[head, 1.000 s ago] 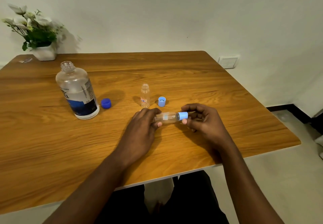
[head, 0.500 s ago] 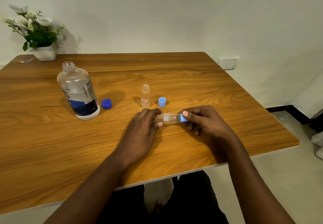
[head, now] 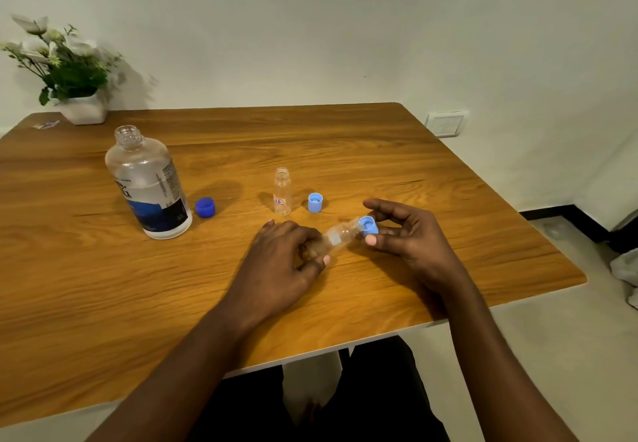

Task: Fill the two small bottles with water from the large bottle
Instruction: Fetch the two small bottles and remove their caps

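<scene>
Uncapping looks all but finished. My left hand (head: 279,265) grips the held small bottle (head: 336,238) round its base, tilted with the neck pointing up and to the right, just below the middle of the frame. My right hand (head: 411,234) pinches its light blue cap (head: 368,227) between thumb and fingers, right beside the neck and, as far as I can judge, free of it.

The standing small bottle (head: 282,192) waits upright and open at centre, with the second light blue cap (head: 315,202) just beside it on the right. The large bottle (head: 148,182) stands open at centre left, partly full of water, with the dark blue cap (head: 205,207) near its foot.

Both small bottles look empty, so I judge that all the pouring is left.

By count there are two small bottles, one large bottle and three caps, two light blue and one dark. All sit on one wooden table (head: 345,151), with one potted plant (head: 65,72) at upper left.
</scene>
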A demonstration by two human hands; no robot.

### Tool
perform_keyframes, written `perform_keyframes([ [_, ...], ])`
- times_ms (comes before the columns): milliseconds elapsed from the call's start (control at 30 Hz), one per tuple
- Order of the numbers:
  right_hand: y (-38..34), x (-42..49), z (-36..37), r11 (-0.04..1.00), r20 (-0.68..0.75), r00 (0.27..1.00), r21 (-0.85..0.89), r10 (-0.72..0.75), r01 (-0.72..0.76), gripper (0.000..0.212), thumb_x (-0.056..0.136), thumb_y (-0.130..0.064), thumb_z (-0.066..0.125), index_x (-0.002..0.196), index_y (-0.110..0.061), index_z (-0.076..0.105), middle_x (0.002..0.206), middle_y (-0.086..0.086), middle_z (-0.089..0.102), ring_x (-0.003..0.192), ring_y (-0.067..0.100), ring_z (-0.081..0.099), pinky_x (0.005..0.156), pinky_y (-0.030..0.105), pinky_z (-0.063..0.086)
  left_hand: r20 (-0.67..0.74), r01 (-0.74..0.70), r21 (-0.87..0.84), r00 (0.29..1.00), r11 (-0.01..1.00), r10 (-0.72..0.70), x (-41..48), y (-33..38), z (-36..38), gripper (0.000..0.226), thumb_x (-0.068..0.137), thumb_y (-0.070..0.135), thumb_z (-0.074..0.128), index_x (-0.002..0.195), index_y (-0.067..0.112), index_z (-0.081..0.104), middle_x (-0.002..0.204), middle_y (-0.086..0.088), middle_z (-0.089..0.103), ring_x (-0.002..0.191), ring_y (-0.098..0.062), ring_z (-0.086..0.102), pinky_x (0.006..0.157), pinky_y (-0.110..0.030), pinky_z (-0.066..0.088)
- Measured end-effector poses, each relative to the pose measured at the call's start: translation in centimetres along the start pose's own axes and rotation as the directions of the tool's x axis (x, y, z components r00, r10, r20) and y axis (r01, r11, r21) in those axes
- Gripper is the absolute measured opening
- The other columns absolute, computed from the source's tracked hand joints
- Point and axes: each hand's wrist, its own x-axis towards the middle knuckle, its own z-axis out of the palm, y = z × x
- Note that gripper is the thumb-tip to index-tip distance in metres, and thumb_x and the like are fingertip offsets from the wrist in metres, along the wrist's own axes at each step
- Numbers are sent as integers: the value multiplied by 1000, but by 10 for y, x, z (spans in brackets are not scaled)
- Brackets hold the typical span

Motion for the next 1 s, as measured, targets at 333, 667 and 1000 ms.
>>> perform_keyframes([
  [333,-2,1,10,998,-63,998,-68,-25,21,35,73,4,77,103,-14,71,95,4,76,89,12,71,75,19,54,-53,4,78,999,997,0,1,0,2,38,87,37,65,123,26,56,108,11,68,107,-8,59,119,-34,10],
  [667,0,27,13,943,-251,967,-331,-53,-34,36,77,-4,77,112,-9,67,103,4,72,91,5,67,75,12,52,-170,135,-20,976,991,-137,4,-7,1,37,82,41,71,113,23,63,104,10,66,97,-7,56,109,-44,33],
  [1000,5,42,22,846,-286,955,-527,-82,-85,41,78,-10,77,118,-9,67,114,3,71,100,5,65,90,20,50,-187,152,-41,970,988,-157,4,-6,1,41,82,37,73,118,22,64,102,9,66,93,-6,48,97,-44,42],
])
